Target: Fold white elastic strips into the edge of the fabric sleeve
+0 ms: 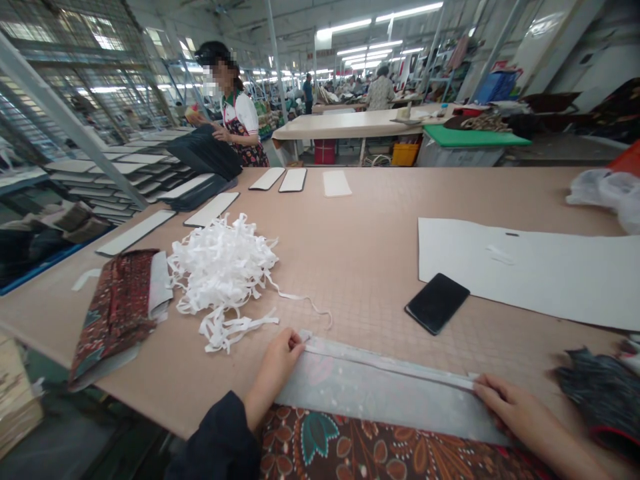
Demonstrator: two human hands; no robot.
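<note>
A long grey fabric-backed panel (380, 393) lies across the near table edge, with brown floral cloth (380, 453) folded under it. A white strip runs along the panel's far edge. My left hand (277, 363) pinches the left end of that strip, fingers closed. My right hand (510, 407) presses on the right end, fingers curled onto the strip and panel edge.
A heap of white strips (223, 270) and a stack of floral pieces (117, 313) lie left. A black phone (437, 303) and a white sheet (530, 270) lie right, dark cloth (600, 393) far right. A person (235, 113) handles dark material at the table's far left.
</note>
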